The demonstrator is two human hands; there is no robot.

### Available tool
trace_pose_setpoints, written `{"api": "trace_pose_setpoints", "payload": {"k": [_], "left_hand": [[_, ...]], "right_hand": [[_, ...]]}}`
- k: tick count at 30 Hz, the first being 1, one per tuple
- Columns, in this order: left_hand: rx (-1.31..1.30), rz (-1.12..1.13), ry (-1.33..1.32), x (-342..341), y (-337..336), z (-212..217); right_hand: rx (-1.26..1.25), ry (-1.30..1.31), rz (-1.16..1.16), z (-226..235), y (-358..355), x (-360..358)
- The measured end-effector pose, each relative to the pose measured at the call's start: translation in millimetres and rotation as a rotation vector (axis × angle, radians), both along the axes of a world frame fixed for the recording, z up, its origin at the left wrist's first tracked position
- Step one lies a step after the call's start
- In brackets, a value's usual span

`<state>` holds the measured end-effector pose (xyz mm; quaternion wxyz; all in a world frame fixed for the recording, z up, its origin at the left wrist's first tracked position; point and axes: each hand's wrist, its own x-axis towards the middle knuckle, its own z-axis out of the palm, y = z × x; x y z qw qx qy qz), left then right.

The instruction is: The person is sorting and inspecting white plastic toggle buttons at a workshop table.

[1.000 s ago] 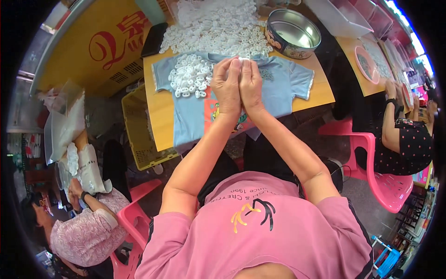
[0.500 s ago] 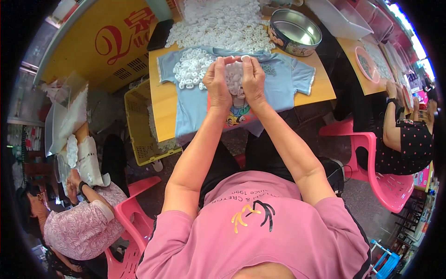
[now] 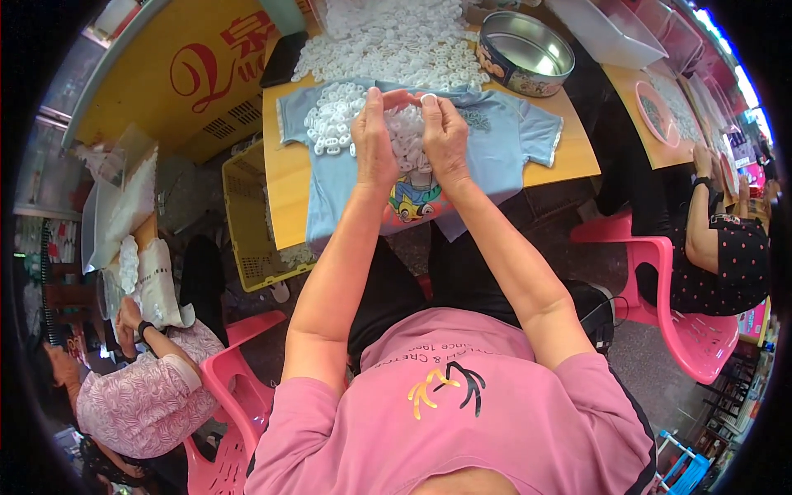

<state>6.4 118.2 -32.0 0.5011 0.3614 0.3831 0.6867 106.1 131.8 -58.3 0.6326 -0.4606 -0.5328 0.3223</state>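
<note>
Both of my hands are raised over a light blue T-shirt [image 3: 330, 194] spread on the table. A small white plastic ring piece [image 3: 428, 98] is pinched at the thumb tip of my right hand [image 3: 446, 144]. Beside it, my left hand [image 3: 376, 142] is closed in a curl, its fingertips pointing toward the right hand; what it holds, if anything, is hidden. Loose white ring pieces [image 3: 334, 115] lie heaped on the shirt left of my left hand. More white pieces [image 3: 406, 136] show between my wrists, above the shirt's colourful cartoon print [image 3: 412, 198].
A large heap of white pieces [image 3: 388, 41] covers the table's far side. Around it are a black phone [image 3: 284, 59] and a round tin [image 3: 526, 54]. A yellow crate [image 3: 247, 223] stands below left. Other people sit on pink chairs [image 3: 660, 272] at both sides.
My hands have shifted slightly to the left and up. The gap between their fingertips looks wider, and the white piece stays with my right hand.
</note>
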Motion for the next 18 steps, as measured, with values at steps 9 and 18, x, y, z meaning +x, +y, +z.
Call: {"api": "trace_pose_setpoints", "payload": {"k": [9,18], "left_hand": [[-0.11,-0.116,0.134,-9,-3,25],[-0.192,-0.264,0.18,-25,-13,44]], "right_hand": [[0.107,-0.216,0.005,11,-10,-2],[0.132,-0.259,0.084,6,-10,-3]]}}
